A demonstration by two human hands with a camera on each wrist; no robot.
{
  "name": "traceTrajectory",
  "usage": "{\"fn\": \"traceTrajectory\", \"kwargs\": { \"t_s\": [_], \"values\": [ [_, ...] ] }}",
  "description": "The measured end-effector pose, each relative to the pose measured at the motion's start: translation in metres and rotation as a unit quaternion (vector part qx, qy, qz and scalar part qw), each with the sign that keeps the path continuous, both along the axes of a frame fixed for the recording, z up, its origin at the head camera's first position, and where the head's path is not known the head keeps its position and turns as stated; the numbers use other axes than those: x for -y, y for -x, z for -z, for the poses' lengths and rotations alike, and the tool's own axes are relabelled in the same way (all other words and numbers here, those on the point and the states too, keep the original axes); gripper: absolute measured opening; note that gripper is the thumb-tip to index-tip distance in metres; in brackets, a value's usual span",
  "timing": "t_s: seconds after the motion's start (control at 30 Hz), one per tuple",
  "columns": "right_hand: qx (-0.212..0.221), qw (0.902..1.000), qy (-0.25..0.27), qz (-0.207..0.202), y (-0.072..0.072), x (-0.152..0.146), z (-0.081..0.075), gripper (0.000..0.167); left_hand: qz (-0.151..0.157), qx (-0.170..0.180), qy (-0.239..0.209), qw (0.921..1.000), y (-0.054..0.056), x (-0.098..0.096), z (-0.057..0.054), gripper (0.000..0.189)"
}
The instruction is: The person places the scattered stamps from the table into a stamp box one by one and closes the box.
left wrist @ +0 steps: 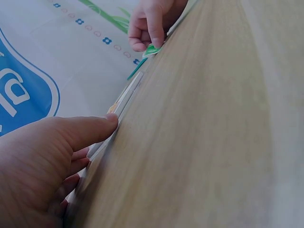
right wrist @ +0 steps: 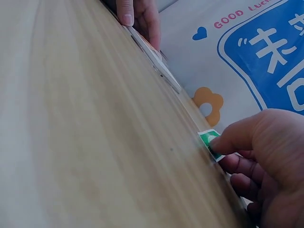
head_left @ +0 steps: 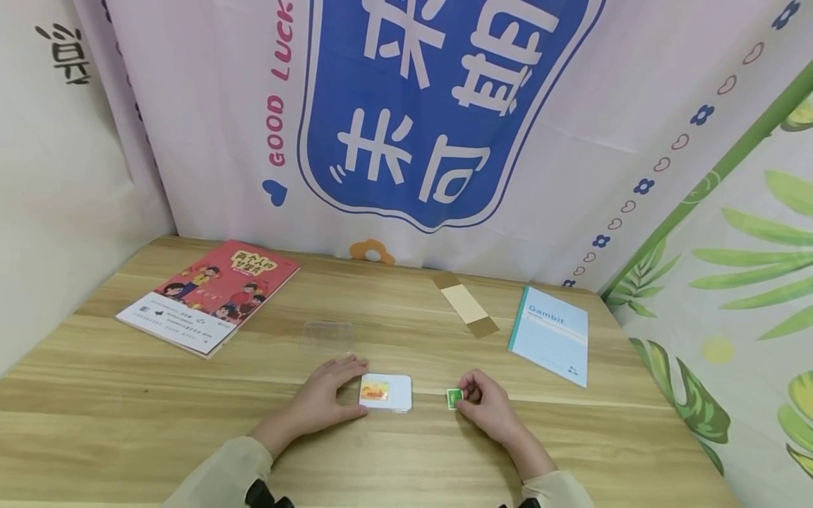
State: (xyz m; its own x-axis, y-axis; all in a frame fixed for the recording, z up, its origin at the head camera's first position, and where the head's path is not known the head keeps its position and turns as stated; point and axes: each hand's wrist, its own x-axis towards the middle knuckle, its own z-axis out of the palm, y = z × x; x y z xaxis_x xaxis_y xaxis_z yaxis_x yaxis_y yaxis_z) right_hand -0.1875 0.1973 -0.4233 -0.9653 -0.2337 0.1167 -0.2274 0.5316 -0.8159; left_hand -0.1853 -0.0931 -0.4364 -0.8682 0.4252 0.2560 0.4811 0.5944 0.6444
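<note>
On the table lies a small white card stack with rounded corners [head_left: 399, 392]; a yellow-and-orange stamp-like picture [head_left: 375, 391] covers its left part. My left hand [head_left: 329, 396] holds the stack at its left end, thumb at the near corner and fingers at the far one. In the left wrist view the thumb tip presses the stack's edge. To the right, my right hand [head_left: 488, 406] pinches a small green stamp-like piece with a white border [head_left: 454, 398] between thumb and fingers, close over the tabletop. The other fingers of that hand are curled in.
A clear plastic piece [head_left: 327, 337] lies beyond my left hand. At the back left is a red-and-white book [head_left: 212, 296]. A cream-and-brown strip [head_left: 466, 305] and a light blue Gambit notebook [head_left: 551, 335] lie at the back right. A printed curtain [head_left: 222, 141] hangs behind the table.
</note>
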Motion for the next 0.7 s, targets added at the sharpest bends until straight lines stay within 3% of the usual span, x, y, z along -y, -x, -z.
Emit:
{"fn": "traceTrajectory", "kwargs": {
  "t_s": [0.23, 0.53, 0.7],
  "values": [
    [-0.003, 0.9999, 0.011, 0.004, -0.010, 0.009, -0.020, 0.019, 0.000, 0.003, 0.005, 1.0000, 0.000, 0.001, 0.001, 0.061],
    [0.007, 0.9995, 0.028, 0.010, 0.004, -0.001, 0.001, 0.015, -0.008, 0.004, 0.006, 0.9999, 0.000, 0.001, 0.002, 0.063],
    [0.026, 0.9981, 0.055, -0.008, 0.009, 0.005, 0.000, 0.015, -0.006, 0.006, 0.005, 0.9999, 0.000, 0.000, 0.002, 0.062]
  ]
}}
